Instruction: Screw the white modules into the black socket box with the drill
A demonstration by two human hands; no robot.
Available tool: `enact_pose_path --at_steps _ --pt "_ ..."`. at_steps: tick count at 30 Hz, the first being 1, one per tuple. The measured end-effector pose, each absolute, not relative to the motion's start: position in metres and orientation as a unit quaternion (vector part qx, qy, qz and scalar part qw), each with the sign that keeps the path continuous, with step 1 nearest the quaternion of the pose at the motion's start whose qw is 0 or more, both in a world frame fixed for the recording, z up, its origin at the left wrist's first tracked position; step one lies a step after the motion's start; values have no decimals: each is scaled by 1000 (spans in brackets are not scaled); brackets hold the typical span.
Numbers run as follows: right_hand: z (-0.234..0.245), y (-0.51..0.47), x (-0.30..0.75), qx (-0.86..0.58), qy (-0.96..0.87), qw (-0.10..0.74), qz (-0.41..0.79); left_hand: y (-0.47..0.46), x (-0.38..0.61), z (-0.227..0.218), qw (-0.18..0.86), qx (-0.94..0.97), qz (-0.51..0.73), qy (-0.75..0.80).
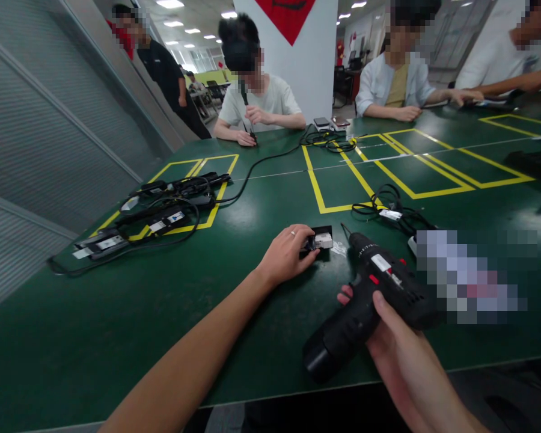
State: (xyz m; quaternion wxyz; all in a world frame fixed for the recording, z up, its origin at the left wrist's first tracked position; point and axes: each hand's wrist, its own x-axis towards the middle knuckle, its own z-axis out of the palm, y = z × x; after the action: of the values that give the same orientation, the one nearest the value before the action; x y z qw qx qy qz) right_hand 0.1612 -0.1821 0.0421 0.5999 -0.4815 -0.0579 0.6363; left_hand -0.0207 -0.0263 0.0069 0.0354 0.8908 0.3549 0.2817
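Observation:
My right hand (388, 337) is wrapped round a black cordless drill (388, 279) with red buttons. The drill's bit points up and to the left, over the table in front of me. With fingers curled, my left hand (291, 252) grips a small black case (323, 231) that has a whitish block in it. The case rests on the green table (252, 319), just left of the drill's tip. My left fingers partly cover the case, so its near side is hidden.
Black devices with cables (162, 210) lie on yellow tape outlines at the left. Beyond the drill lies a coiled black cable (388, 207). A person (261, 99) sits across the table holding a dark tool; other people (394, 84) sit at the far right.

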Motion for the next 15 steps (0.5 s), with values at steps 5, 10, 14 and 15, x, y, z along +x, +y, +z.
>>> enact_pose_path --at_steps 5,10,14,15 --pt "32 -177 160 -482 -15 595 643 -27 -20 7 38 889 284 357" --pt "36 -178 164 -473 -17 558 682 -26 -20 7 40 889 284 358" --pt "40 -179 167 -453 -51 529 716 -25 -20 5 36 889 284 358" --pt "40 -179 168 -448 -62 521 724 -25 -20 5 35 888 287 357"
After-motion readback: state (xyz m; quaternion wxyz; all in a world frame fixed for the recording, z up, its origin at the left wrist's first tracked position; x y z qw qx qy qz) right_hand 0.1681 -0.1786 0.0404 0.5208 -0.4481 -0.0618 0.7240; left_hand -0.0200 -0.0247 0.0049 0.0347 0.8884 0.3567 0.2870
